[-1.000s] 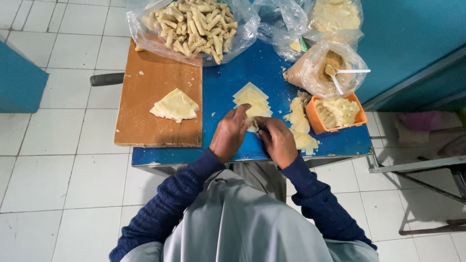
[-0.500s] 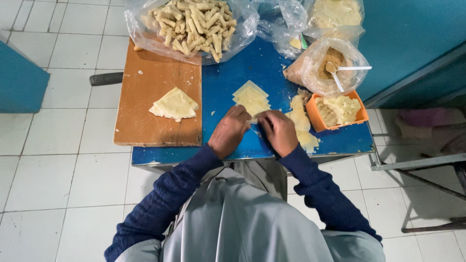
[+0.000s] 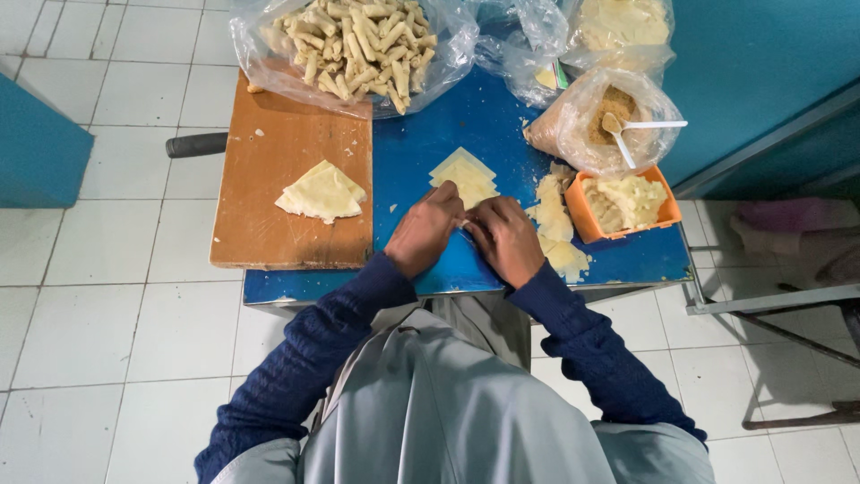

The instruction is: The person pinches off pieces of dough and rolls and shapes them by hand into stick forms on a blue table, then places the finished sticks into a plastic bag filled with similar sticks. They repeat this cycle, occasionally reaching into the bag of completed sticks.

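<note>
My left hand [image 3: 425,231] and my right hand [image 3: 503,238] meet fingertip to fingertip on the blue table [image 3: 430,134], both closed over a small pale piece of pastry that they mostly hide. Just beyond the fingers lies a stack of pale yellow pastry sheets [image 3: 463,177]. Right of my right hand lie torn pastry pieces [image 3: 553,215] and an orange tub [image 3: 663,213] of pale filling. Dark blue sleeves cover both forearms.
A wooden board [image 3: 269,161] at the left carries folded pastry triangles [image 3: 321,193]. A clear bag of rolled pastry sticks [image 3: 358,40] sits at the back. A bag of brown crumbs with a white spoon [image 3: 618,125] sits at the right. White tiled floor surrounds the table.
Both hands have stayed together at the near edge of the pastry stack, shifting slightly toward me while working the small piece.
</note>
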The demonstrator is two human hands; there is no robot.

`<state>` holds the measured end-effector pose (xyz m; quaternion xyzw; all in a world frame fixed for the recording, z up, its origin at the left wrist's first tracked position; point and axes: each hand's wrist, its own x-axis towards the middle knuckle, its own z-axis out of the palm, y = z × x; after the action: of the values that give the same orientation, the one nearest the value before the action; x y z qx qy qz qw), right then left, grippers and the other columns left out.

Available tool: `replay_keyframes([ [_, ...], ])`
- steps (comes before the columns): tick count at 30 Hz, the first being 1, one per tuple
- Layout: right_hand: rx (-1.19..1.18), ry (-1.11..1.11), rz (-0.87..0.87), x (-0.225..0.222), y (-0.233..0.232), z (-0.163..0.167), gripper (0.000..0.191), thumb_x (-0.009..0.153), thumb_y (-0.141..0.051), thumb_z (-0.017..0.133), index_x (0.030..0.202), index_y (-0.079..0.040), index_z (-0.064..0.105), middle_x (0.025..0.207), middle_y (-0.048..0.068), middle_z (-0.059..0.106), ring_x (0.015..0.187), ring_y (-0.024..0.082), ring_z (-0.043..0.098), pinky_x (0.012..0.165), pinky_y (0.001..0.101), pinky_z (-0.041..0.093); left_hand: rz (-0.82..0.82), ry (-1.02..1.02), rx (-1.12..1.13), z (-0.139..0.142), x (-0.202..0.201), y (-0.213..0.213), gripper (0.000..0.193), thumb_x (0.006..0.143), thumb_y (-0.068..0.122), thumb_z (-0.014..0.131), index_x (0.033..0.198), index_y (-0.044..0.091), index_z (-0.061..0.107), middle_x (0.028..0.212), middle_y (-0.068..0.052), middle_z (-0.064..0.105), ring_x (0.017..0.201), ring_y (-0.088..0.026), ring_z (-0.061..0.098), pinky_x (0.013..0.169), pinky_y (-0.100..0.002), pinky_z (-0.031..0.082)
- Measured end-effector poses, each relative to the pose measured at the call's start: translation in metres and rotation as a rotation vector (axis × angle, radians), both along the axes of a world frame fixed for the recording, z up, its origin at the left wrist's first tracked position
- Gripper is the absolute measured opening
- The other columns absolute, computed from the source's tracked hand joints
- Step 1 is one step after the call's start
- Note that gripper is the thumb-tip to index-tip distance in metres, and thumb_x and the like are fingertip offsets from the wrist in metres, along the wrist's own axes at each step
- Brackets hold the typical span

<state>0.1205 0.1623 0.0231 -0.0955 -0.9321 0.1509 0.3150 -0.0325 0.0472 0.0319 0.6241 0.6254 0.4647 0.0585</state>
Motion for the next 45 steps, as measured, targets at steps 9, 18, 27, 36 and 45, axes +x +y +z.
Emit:
replay_keyframes([
  [9, -0.063, -0.045, 0.029, -0.002, 0.008, 0.007, 0.015, 0.086, -0.01, 0.077, 0.097, -0.003, 0.07, 0.095, 0.012, 0.07, 0.093, 0.034, 0.065, 0.08, 0.0433, 0.052, -0.091, -0.057, 0.0, 0.004, -0.01, 0.006, 0.011, 0.083, -0.003, 0.067, 0.09, 0.0, 0.06, 0.104, -0.016, 0.056, 0.099, -0.039, 0.062, 0.082, -0.044, 0.052],
  [18, 0.016, -0.032, 0.01, -0.01, 0.012, 0.007, 0.011, 0.089, -0.01, 0.077, 0.097, -0.004, 0.072, 0.093, 0.012, 0.066, 0.092, 0.034, 0.062, 0.08, 0.0443, 0.052, -0.043, 0.072, 0.042, 0.012, -0.008, 0.006, 0.005, 0.089, 0.001, 0.058, 0.085, -0.001, 0.057, 0.1, -0.016, 0.056, 0.099, -0.042, 0.057, 0.083, -0.047, 0.048],
  [27, 0.236, -0.059, -0.048, -0.001, -0.001, 0.002, 0.018, 0.091, -0.01, 0.066, 0.108, -0.007, 0.071, 0.105, 0.008, 0.065, 0.101, 0.03, 0.059, 0.086, 0.0433, 0.046, 0.097, -0.051, -0.033, 0.003, 0.0, 0.005, 0.003, 0.096, 0.001, 0.055, 0.097, -0.002, 0.056, 0.109, -0.021, 0.055, 0.1, -0.041, 0.059, 0.08, -0.05, 0.049],
  [36, 0.399, -0.174, -0.252, -0.003, -0.01, -0.002, 0.044, 0.091, -0.006, 0.062, 0.135, -0.014, 0.067, 0.129, 0.006, 0.054, 0.106, 0.028, 0.051, 0.088, 0.042, 0.043, 0.179, 0.315, 0.017, -0.008, 0.026, -0.033, 0.035, 0.087, -0.001, 0.056, 0.122, -0.004, 0.06, 0.129, -0.02, 0.053, 0.118, -0.036, 0.059, 0.089, -0.042, 0.054],
  [45, 0.272, -0.165, -0.128, -0.033, 0.022, 0.029, 0.072, 0.087, 0.007, 0.058, 0.156, -0.011, 0.049, 0.125, 0.011, 0.054, 0.107, 0.033, 0.051, 0.089, 0.044, 0.043, 0.141, 0.294, 0.035, -0.012, 0.024, -0.034, 0.031, 0.09, 0.008, 0.063, 0.119, -0.001, 0.063, 0.131, -0.017, 0.061, 0.119, -0.032, 0.058, 0.096, -0.041, 0.051],
])
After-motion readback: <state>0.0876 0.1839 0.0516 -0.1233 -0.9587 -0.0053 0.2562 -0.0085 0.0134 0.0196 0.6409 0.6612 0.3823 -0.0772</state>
